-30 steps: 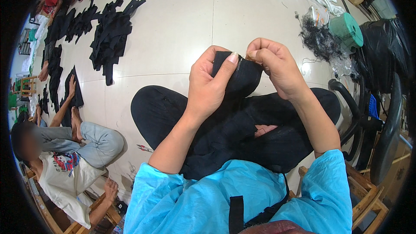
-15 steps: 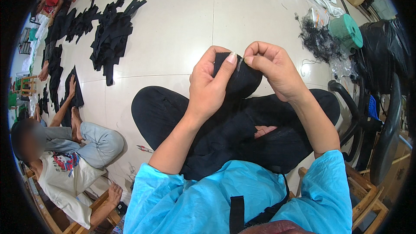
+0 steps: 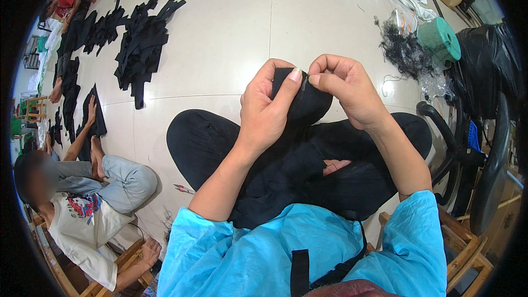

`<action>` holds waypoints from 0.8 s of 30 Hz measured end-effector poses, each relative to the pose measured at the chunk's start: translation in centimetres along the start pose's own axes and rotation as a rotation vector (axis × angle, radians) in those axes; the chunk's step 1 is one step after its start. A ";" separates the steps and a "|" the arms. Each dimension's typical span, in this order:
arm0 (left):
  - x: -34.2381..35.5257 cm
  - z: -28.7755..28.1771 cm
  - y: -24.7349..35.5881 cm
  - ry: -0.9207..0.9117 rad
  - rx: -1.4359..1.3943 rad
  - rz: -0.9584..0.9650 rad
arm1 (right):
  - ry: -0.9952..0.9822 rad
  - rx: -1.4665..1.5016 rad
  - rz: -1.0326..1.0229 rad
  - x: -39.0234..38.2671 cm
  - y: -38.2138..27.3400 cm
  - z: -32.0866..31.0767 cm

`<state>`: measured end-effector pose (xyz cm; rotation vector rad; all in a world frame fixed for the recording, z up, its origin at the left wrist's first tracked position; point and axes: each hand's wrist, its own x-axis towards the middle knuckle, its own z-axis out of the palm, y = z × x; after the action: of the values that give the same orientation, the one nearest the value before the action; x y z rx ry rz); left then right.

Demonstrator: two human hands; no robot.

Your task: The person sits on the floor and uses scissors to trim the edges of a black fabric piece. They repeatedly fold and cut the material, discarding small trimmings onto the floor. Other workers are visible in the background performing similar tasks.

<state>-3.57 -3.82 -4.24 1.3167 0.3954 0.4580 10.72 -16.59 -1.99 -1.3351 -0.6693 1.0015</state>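
Note:
A folded piece of black cloth (image 3: pixel 311 99) hangs over my crossed legs. My left hand (image 3: pixel 269 96) grips its upper left part, thumb on the front and fingers behind. A short pale streak shows on the cloth beside the thumb. At the upper right edge of the cloth, my right hand (image 3: pixel 344 85) is closed in a pinch, thumb against fingertips. What lies between those fingertips is too small to make out. Both hands are close together, their thumb tips only a little apart.
Piles of black cloth strips (image 3: pixel 140 47) lie on the pale floor to the left. A co-worker (image 3: pixel 82 214) sits at the lower left. On the right are tangled black thread (image 3: pixel 404 47), a green cone (image 3: pixel 439 41), a black plastic bag (image 3: pixel 484 71) and a wooden frame (image 3: pixel 465 247).
My right hand has shifted very slightly at the cloth's edge; my left hand keeps its grip. The co-worker's lower hand has moved a little to the right.

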 end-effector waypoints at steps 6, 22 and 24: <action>-0.1 0.4 -0.3 0.037 0.002 0.048 | 0.002 0.017 0.045 -0.3 0.0 0.7; -0.1 0.1 -0.6 0.065 0.091 0.012 | 0.083 0.077 -0.032 -0.1 1.3 0.7; -0.2 0.3 -0.4 0.075 0.102 -0.002 | 0.076 0.086 -0.040 -0.1 1.3 0.5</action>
<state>-3.55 -4.24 -4.58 1.4002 0.4875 0.4916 9.97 -16.47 -3.17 -1.2733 -0.5869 0.9333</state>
